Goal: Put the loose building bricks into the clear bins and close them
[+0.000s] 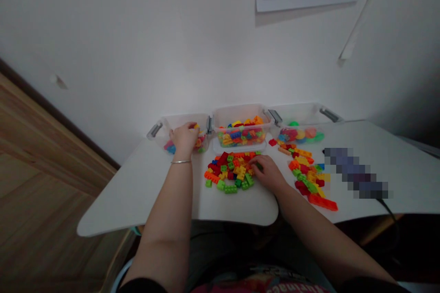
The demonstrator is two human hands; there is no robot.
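Observation:
My left hand (184,138) reaches into the left clear plastic bin (165,124), fingers curled down over the coloured bricks inside; what it grips is hidden. A thin bracelet circles that wrist. My right hand (266,169) lies on the white table (144,183) at the right edge of the middle pile of bricks (229,172), fingers bent onto a green brick. The pile holds red, green, yellow, orange and blue bricks.
The middle bin (240,116) is full of mixed bricks. The right bin (302,114) holds round coloured pieces. A second brick pile (309,178) lies to the right, beside a blurred dark object (357,176) with a cable. A wall stands behind, wood panelling at left.

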